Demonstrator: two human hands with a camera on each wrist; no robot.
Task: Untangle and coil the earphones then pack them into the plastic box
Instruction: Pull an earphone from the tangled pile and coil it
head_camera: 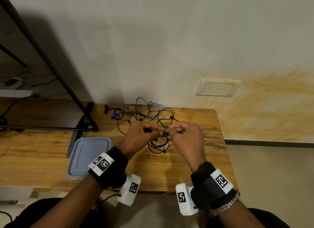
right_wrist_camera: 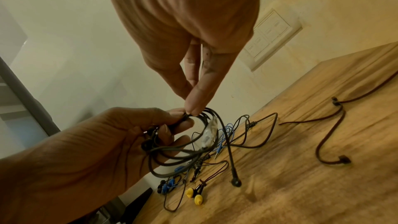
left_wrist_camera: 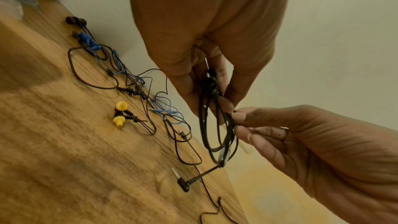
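1. Head view: the person sits at a wooden tabletop (head_camera: 195, 168) set against a pale wall. Both hands are raised just above it, close together. The left hand (head_camera: 141, 137) has its fingers curled round a coiled black earphone cable (head_camera: 159, 145), and the right hand (head_camera: 185, 139) pinches the same coil from the other side. Behind the hands, near the wall, lies a tangle of black and blue earphones (head_camera: 144, 113). The plastic box (head_camera: 90, 156), lid on, sits on the tabletop to the left of the left wrist. A wall switch plate (head_camera: 215, 89) is up to the right.

2. Left wrist view: the left hand (left_wrist_camera: 206, 40) grips the top of the black coil (left_wrist_camera: 215, 117) with curled fingers, earbuds tucked in at the fingertips. The right hand (left_wrist_camera: 301, 139) nips the coil's side between thumb and forefinger. The coil's angled plug (left_wrist_camera: 185, 182) hangs down to the wood. A yellow-tipped pair of earbuds (left_wrist_camera: 119, 113) lies beside the blue and black tangle (left_wrist_camera: 133, 81).

3. Right wrist view: the right hand (right_wrist_camera: 189, 40) pinches the top of the loops with its fingertips (right_wrist_camera: 193, 106). The left hand (right_wrist_camera: 103, 151) is closed round the bundle (right_wrist_camera: 183, 151) from below. A separate dark cable (right_wrist_camera: 329, 125) lies well apart to the right.
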